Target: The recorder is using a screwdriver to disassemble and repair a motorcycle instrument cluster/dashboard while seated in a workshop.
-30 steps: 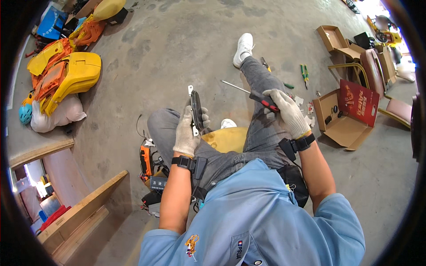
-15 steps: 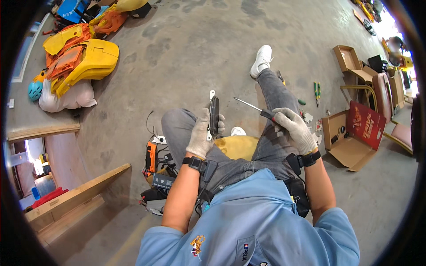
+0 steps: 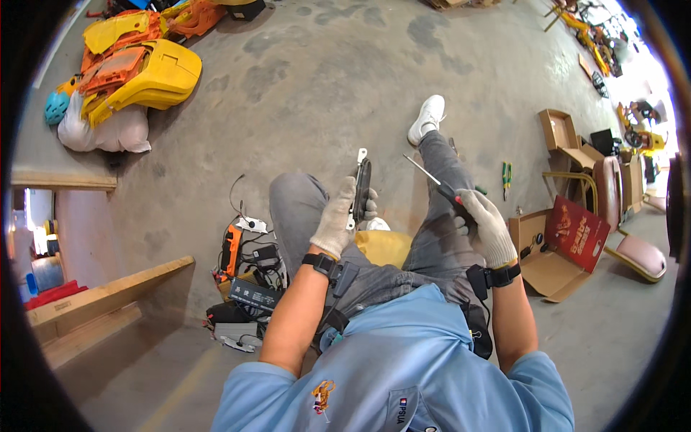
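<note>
Upright in front of my left knee, a long black part [image 3: 365,189] with a pale metal strip and holed tabs at its ends is gripped by my gloved left hand [image 3: 334,227]. The fingers wrap behind it, so its far side is hidden. My gloved right hand [image 3: 491,225] is closed round the dark, red-marked handle of a screwdriver [image 3: 448,191] over my right thigh. Its thin metal shaft slants up and left, the tip apart from the black part. Both hands wear pale knit gloves.
Left of my leg lie cables, an orange tool [image 3: 230,250] and a dark box [image 3: 255,294]. Green-handled pliers [image 3: 507,180] and an open cardboard box [image 3: 551,277] lie to the right. A wooden ledge [image 3: 115,295] and yellow shells [image 3: 155,83] are farther left.
The screwdriver has turned more steeply, and its tip has shifted right, away from the black part. My left hand still holds that part, slightly farther right in view. The whole view has shifted somewhat.
</note>
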Tool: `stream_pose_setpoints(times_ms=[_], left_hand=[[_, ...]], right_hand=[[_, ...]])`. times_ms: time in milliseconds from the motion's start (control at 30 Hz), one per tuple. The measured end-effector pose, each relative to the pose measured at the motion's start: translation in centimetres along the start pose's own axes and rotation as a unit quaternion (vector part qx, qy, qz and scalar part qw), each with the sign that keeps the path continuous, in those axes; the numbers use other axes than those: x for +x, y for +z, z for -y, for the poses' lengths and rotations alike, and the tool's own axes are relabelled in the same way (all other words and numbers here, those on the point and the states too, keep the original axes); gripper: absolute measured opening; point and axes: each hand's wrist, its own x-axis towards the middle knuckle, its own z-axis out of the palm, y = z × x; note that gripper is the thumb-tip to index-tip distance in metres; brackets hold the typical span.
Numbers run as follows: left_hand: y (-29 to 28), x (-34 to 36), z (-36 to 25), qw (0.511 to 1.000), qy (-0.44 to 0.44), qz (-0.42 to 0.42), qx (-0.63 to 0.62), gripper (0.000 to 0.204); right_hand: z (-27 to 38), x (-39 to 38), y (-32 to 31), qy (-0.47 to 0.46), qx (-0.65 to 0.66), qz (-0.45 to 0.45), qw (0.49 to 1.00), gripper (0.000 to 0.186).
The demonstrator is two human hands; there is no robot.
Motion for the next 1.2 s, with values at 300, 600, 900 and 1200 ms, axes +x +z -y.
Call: stream_pose_setpoints(times_ms=[300,600,900,1200], left_hand=[[0.7,1.0,0.2,0.989,0.007,0.109,-0.104,0.054],[0.6,0.7,-0.2,0.979,0.001,0.185,-0.091,0.062],[1.6,0.3,-0.1,0.951,-0.062,0.301,0.033,0.076],[1.8,0.5,0.9,0.944,-0.080,0.319,-0.001,0.074]], right_hand=[[3.1,-2.9,2.5,-0.052,0.021,-0.006,0.998,0.039],[3.4,-4.7,2.8,-0.072,0.049,0.000,0.996,0.038],[3.9,-6.3,2.4,-0.080,0.078,-0.063,0.992,0.041],[3.3,-4.9,2.0,-0.084,0.037,-0.050,0.995,0.042]])
